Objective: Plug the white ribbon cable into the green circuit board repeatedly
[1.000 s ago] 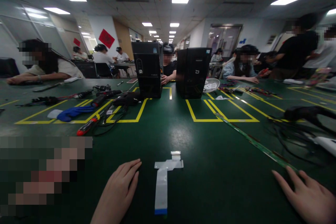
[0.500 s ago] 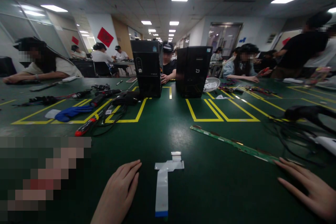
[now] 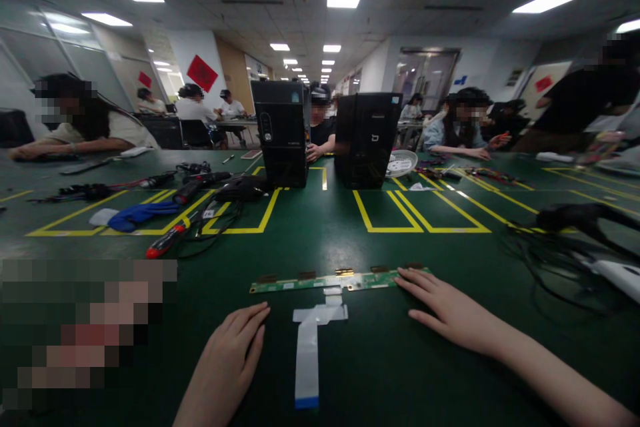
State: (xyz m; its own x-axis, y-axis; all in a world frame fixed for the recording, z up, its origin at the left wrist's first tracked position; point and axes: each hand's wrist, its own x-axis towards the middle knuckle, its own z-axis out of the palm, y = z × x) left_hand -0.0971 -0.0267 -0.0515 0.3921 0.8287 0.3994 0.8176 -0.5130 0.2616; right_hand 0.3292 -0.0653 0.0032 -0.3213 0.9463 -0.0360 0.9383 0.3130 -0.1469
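Note:
A long, narrow green circuit board (image 3: 300,284) lies nearly level across the table in front of me, with brown and gold tabs along its far edge. My right hand (image 3: 447,307) rests its fingertips on the board's right end, thumb apart and not around it. Just on the near side lies a white flat ribbon cable (image 3: 307,360), bent into a T shape with a blue near end. Its far connector is close against the board; I cannot tell whether they are joined. Left of the cable, my left hand (image 3: 225,353) lies on the table, fingers stretched out, holding nothing.
Two black computer towers (image 3: 283,137) stand at the back, a person behind them. On the left are a red-handled screwdriver (image 3: 167,241), a blue glove (image 3: 145,215) and cables. More black cables (image 3: 545,267) lie at right. A blurred-out patch covers the lower left.
The circuit board has moved left with my right hand and turned from slanting to nearly level, now beyond the ribbon cable. My left hand and the cable have stayed in place.

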